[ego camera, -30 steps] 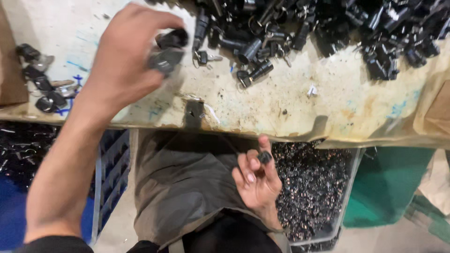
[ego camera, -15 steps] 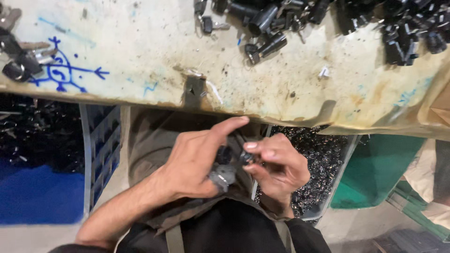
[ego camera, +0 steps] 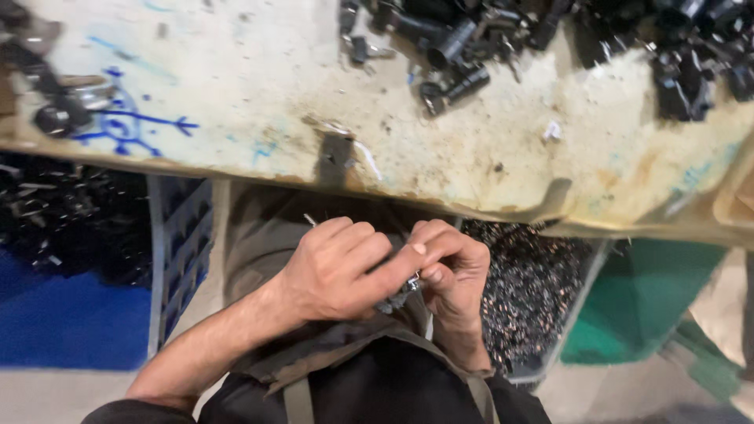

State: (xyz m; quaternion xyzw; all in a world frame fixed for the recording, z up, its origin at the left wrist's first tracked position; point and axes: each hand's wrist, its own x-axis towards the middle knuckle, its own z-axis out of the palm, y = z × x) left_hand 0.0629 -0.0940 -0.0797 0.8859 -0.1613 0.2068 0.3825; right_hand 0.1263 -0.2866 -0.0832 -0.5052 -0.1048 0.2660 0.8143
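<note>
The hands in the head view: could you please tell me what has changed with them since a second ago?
The left hand came down off the workbench with a small dark part and met the right hand over the lap; both now pinch it together, fingers closed tighter than half a second ago. The pile of black parts and the bin of small metal pieces stayed put.

The left hand (ego camera: 334, 271), which 1 second ago is raised over the bench (ego camera: 236, 102) gripping a dark part, is now down in the lap, pressed against the right hand (ego camera: 455, 271). Both hands close tighter than half a second ago, fingers curled over the small metal part (ego camera: 402, 292) between them, now mostly hidden. The right hand's palm no longer faces up.
</note>
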